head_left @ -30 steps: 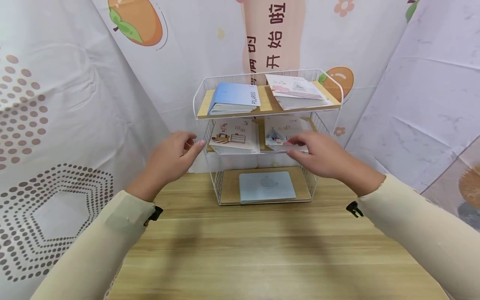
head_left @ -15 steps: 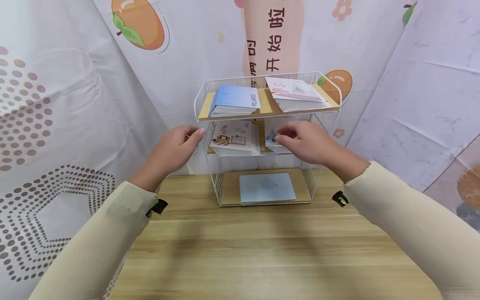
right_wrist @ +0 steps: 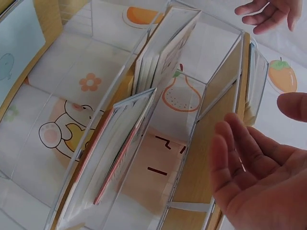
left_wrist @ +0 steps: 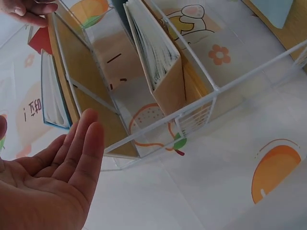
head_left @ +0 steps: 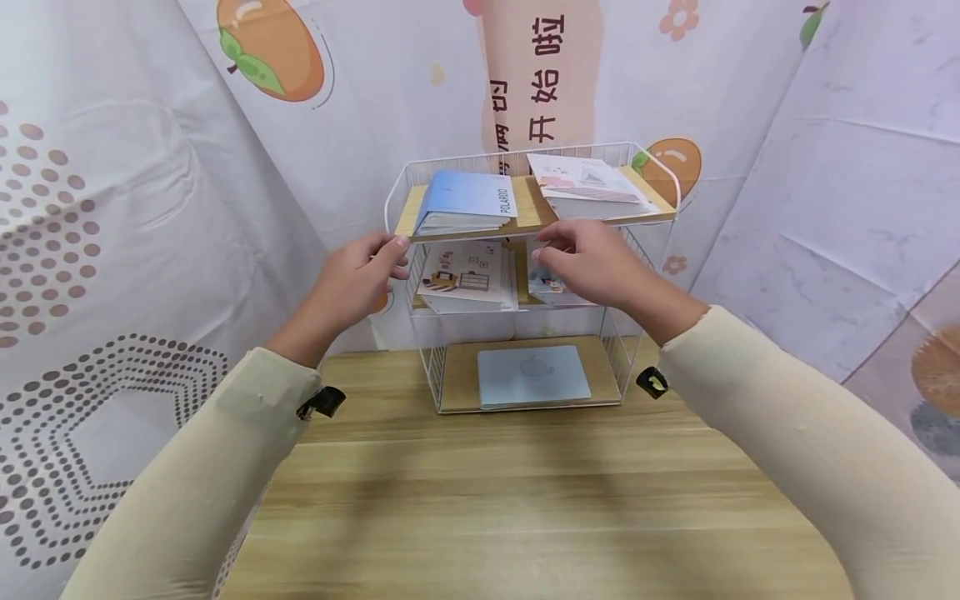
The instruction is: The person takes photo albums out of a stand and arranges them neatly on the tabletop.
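Observation:
A white wire rack with three wooden shelves [head_left: 528,200] stands against the backdrop. My left hand [head_left: 356,271] is at the left end of its top shelf, fingers loosely bent; in the left wrist view the palm faces up beside the shelf edge, holding nothing. Just below the top shelf's front edge, toward the right, is my right hand [head_left: 592,258], its fingers [right_wrist: 230,143] relaxed with nothing in them. On the top shelf lie a blue album [head_left: 468,196] and a white illustrated album [head_left: 588,179]. Two more albums rest on the middle shelf, the right one [head_left: 547,283] partly hidden by my right hand.
A pale blue album [head_left: 532,375] lies flat on the bottom shelf. The left middle-shelf album [head_left: 461,275] shows a room drawing. The wooden table [head_left: 480,500] extends in front of the rack. Printed cloth [head_left: 360,100] hangs behind and along both sides.
Both hands have risen from the middle shelf's height to the top shelf's front edge. The right hand has also moved left. The albums stay where they were.

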`<state>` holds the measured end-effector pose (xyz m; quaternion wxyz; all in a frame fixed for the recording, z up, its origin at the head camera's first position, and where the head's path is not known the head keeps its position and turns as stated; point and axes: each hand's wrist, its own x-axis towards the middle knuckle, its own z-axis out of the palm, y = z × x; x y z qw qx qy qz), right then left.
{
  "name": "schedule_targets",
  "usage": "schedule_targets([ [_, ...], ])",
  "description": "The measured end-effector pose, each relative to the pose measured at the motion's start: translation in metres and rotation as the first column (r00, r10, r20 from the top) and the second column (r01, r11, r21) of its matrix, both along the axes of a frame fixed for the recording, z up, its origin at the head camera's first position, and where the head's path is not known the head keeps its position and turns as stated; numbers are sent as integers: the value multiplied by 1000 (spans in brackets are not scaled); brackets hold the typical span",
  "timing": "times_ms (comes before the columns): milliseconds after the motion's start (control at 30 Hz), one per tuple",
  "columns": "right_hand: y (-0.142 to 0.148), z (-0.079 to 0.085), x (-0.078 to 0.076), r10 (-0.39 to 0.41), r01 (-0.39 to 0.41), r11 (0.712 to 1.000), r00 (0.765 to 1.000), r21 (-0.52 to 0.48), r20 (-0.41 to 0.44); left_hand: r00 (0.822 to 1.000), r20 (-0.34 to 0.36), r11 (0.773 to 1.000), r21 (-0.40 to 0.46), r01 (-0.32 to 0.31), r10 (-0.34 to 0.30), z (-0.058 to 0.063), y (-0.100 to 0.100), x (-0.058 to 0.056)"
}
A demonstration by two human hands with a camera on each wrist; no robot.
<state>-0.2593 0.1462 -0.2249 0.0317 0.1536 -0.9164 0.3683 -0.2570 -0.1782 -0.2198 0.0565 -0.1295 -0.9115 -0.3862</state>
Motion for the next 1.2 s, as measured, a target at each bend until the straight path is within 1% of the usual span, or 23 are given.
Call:
schedule_targets([
  [100, -2, 1, -2, -13, 13, 1000, 1000, -25, 9, 1000, -14, 999, 46, 10, -10, 2, 2, -2],
  [167, -4, 2, -3, -11, 12, 999, 1000, -39, 13, 1000, -8, 998, 67, 11, -11, 3, 4, -4],
  [233, -6, 3, -5, -4, 5, 999, 1000, -52, 18, 1000, 5, 997, 77, 8, -8, 5, 5, -6],
  [333, -11, 5, -9, 23, -18, 994, 999, -107, 49, 1000, 25, 997, 79, -1, -1, 9, 7, -8],
  [433, -16, 6, -14, 45, -28, 984, 995, -178, 89, 999, 49, 997, 74, -17, 13, 12, 9, -11],
  [567, -21, 5, -21, 57, -17, 966, 988, -259, 147, 996, 83, 997, 66, -34, 29, 14, 12, -16],
  [700, -26, 5, -24, 63, 1, 950, 979, -314, 195, 992, 117, 997, 60, -48, 41, 16, 13, -21],
  [833, -32, 5, -25, 55, 26, 936, 975, -352, 216, 991, 130, 995, 79, -53, 42, 17, 13, -24],
  [1000, -41, 7, -26, 54, 47, 918, 969, -394, 243, 987, 156, 989, 142, -48, 26, 17, 12, -27],
  [1200, -46, 4, -26, 59, 58, 900, 966, -432, 252, 982, 188, 976, 218, -21, -21, 16, 12, -29],
])
